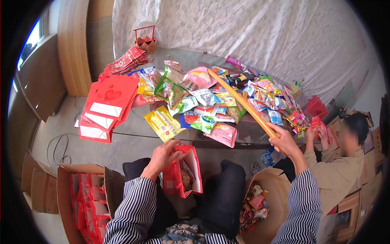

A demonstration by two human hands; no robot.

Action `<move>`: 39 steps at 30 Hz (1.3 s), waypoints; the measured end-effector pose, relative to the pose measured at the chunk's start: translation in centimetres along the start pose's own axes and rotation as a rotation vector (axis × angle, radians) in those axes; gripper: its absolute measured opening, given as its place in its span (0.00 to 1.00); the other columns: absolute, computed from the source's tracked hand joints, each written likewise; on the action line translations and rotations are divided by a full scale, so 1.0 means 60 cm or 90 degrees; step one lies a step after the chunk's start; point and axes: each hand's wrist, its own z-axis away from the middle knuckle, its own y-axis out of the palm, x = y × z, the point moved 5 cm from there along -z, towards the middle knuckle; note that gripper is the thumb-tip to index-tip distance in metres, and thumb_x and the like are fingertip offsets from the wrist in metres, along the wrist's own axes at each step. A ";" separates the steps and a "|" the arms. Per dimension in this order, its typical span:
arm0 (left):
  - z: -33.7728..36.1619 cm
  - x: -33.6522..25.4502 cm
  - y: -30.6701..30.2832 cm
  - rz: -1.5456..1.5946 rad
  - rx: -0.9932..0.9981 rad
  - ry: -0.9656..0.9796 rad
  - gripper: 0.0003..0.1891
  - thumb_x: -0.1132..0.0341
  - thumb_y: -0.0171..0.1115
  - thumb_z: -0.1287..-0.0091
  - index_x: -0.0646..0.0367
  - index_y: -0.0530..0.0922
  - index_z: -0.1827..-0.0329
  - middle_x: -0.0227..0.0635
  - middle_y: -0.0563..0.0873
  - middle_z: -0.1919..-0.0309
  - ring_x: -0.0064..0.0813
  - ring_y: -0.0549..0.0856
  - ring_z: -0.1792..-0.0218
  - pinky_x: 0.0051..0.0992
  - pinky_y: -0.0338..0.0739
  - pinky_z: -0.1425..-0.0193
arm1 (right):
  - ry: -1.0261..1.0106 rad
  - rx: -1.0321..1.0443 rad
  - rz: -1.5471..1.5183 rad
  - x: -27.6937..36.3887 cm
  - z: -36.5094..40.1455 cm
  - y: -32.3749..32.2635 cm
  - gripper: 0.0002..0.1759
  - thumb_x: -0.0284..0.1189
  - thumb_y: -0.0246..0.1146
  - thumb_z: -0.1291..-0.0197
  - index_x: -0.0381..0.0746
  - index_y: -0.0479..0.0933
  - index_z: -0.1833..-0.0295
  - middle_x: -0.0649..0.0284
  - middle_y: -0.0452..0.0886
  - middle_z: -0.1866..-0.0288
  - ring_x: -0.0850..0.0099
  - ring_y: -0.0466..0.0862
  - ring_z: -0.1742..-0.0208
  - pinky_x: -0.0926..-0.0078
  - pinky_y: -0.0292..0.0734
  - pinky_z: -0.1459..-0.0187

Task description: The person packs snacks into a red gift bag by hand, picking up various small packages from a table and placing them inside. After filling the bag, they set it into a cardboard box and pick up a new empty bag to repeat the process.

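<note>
Between my knees, a red bag (172, 177) stands with its mouth open toward me, some packets visible inside, and my left hand (164, 156) has its fingers and thumb closed on the upper rim. Out to the right and a little higher, my right hand (284, 143) is wrapped firmly around the near end of a yellow stick (242, 103). From that grip the stick slants away to the left, over the heap of snack packets (203, 97); I cannot tell whether it touches them. Just beyond my left fingers lies a yellow packet (163, 124), near the edge of the table (248, 129), and a pink packet (220, 135) lies between my two hands, farther out. Beyond my left hand and to its left, flat red bags (109, 97) are stacked with white panels showing. Below that hand, to the left, a cardboard box (113, 185) holds more red bags (87, 203). Below my right grip, a round carton (272, 203) contains small sweets (254, 207). Past my right hand sits a co-worker (341, 171), both hands raised to a red item (321, 126).
</note>
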 end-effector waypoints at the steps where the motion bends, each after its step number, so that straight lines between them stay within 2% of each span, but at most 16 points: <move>1: 0.002 -0.001 -0.001 -0.004 -0.008 0.016 0.22 0.63 0.69 0.35 0.55 0.78 0.38 0.46 0.88 0.56 0.47 0.88 0.59 0.40 0.82 0.54 | -0.003 0.003 -0.009 -0.007 0.007 0.000 0.39 0.20 0.62 0.40 0.46 0.67 0.21 0.69 0.74 0.73 0.84 0.68 0.84 0.80 0.60 0.82; 3: 0.001 -0.004 -0.001 -0.011 -0.026 0.053 0.24 0.66 0.70 0.35 0.57 0.78 0.36 0.44 0.87 0.62 0.41 0.87 0.64 0.37 0.82 0.56 | -0.005 0.009 -0.025 -0.020 0.016 -0.002 0.39 0.19 0.62 0.40 0.45 0.66 0.21 0.69 0.74 0.73 0.85 0.68 0.84 0.81 0.59 0.82; 8: 0.000 0.002 0.004 -0.024 -0.024 0.047 0.23 0.66 0.70 0.35 0.57 0.78 0.36 0.44 0.87 0.61 0.43 0.88 0.62 0.38 0.82 0.55 | 0.014 -0.002 -0.120 -0.066 0.023 -0.007 0.40 0.18 0.62 0.40 0.43 0.65 0.20 0.68 0.76 0.72 0.86 0.68 0.84 0.82 0.59 0.83; 14: 0.005 0.000 0.002 -0.016 -0.029 0.034 0.23 0.67 0.69 0.36 0.56 0.79 0.37 0.43 0.88 0.60 0.44 0.88 0.61 0.39 0.82 0.54 | -0.041 -0.085 -0.186 -0.127 -0.043 0.037 0.40 0.17 0.62 0.41 0.44 0.67 0.21 0.69 0.77 0.70 0.84 0.69 0.83 0.80 0.61 0.82; 21: 0.016 0.009 -0.010 -0.019 -0.048 0.044 0.23 0.66 0.70 0.36 0.55 0.79 0.37 0.44 0.87 0.62 0.44 0.88 0.62 0.39 0.82 0.55 | -0.039 -0.217 -0.007 -0.196 -0.148 0.106 0.39 0.24 0.64 0.43 0.48 0.69 0.23 0.60 0.85 0.60 0.75 0.79 0.78 0.73 0.76 0.75; 23: 0.016 0.010 -0.016 -0.028 -0.045 0.038 0.23 0.66 0.70 0.36 0.56 0.79 0.38 0.45 0.88 0.62 0.45 0.88 0.62 0.39 0.82 0.55 | -0.121 -0.250 0.076 -0.244 -0.192 0.116 0.41 0.21 0.66 0.42 0.45 0.66 0.21 0.61 0.82 0.60 0.74 0.77 0.72 0.72 0.72 0.70; 24: 0.016 0.009 -0.019 -0.032 -0.042 0.036 0.23 0.66 0.70 0.36 0.56 0.79 0.38 0.45 0.88 0.62 0.45 0.88 0.62 0.39 0.82 0.55 | -0.109 -0.250 0.093 -0.241 -0.194 0.122 0.40 0.24 0.66 0.42 0.45 0.66 0.22 0.55 0.84 0.51 0.66 0.83 0.63 0.68 0.77 0.60; 25: 0.017 0.011 -0.021 -0.022 -0.046 0.031 0.23 0.66 0.71 0.36 0.56 0.79 0.38 0.46 0.88 0.61 0.45 0.87 0.62 0.38 0.82 0.55 | -0.095 -0.251 0.109 -0.225 -0.188 0.129 0.40 0.26 0.67 0.42 0.44 0.66 0.22 0.49 0.85 0.43 0.59 0.88 0.54 0.63 0.82 0.50; 28: 0.017 0.011 -0.028 0.017 -0.043 0.023 0.23 0.65 0.71 0.36 0.58 0.80 0.38 0.48 0.88 0.58 0.44 0.87 0.62 0.38 0.81 0.55 | 0.054 -0.187 0.045 -0.162 -0.144 0.140 0.40 0.28 0.69 0.43 0.41 0.66 0.23 0.48 0.83 0.42 0.54 0.84 0.43 0.60 0.78 0.40; 31: 0.018 0.006 -0.035 0.014 -0.052 0.046 0.22 0.66 0.71 0.36 0.58 0.80 0.38 0.48 0.88 0.58 0.44 0.87 0.63 0.38 0.82 0.56 | -0.193 -0.324 0.299 -0.133 -0.138 0.140 0.39 0.28 0.69 0.42 0.41 0.67 0.24 0.50 0.82 0.43 0.53 0.82 0.41 0.59 0.77 0.39; 32: 0.018 0.005 -0.036 0.017 -0.057 0.057 0.21 0.66 0.70 0.36 0.58 0.81 0.40 0.47 0.87 0.59 0.43 0.87 0.65 0.37 0.82 0.57 | -0.303 -0.380 0.319 -0.120 -0.117 0.137 0.32 0.27 0.69 0.42 0.39 0.72 0.30 0.52 0.81 0.43 0.53 0.79 0.39 0.58 0.75 0.36; 35: 0.018 0.008 -0.035 0.004 -0.024 0.024 0.19 0.64 0.69 0.36 0.57 0.82 0.42 0.46 0.88 0.55 0.46 0.88 0.59 0.39 0.82 0.53 | -0.452 -0.315 0.353 -0.041 -0.065 0.171 0.27 0.25 0.69 0.43 0.38 0.76 0.36 0.54 0.80 0.41 0.54 0.79 0.38 0.59 0.75 0.37; 37: 0.015 0.008 -0.030 0.016 -0.012 0.008 0.17 0.64 0.69 0.36 0.57 0.83 0.44 0.45 0.88 0.57 0.45 0.88 0.60 0.38 0.83 0.54 | -0.494 -0.213 0.336 -0.025 -0.053 0.211 0.25 0.25 0.71 0.46 0.38 0.78 0.41 0.55 0.80 0.40 0.54 0.78 0.37 0.59 0.74 0.37; 39: 0.016 0.008 -0.029 0.008 -0.005 0.012 0.17 0.64 0.69 0.36 0.57 0.83 0.44 0.44 0.88 0.58 0.44 0.88 0.61 0.37 0.83 0.54 | -0.512 -0.198 0.353 -0.021 -0.051 0.237 0.26 0.25 0.72 0.47 0.38 0.78 0.40 0.56 0.81 0.41 0.54 0.79 0.37 0.58 0.74 0.37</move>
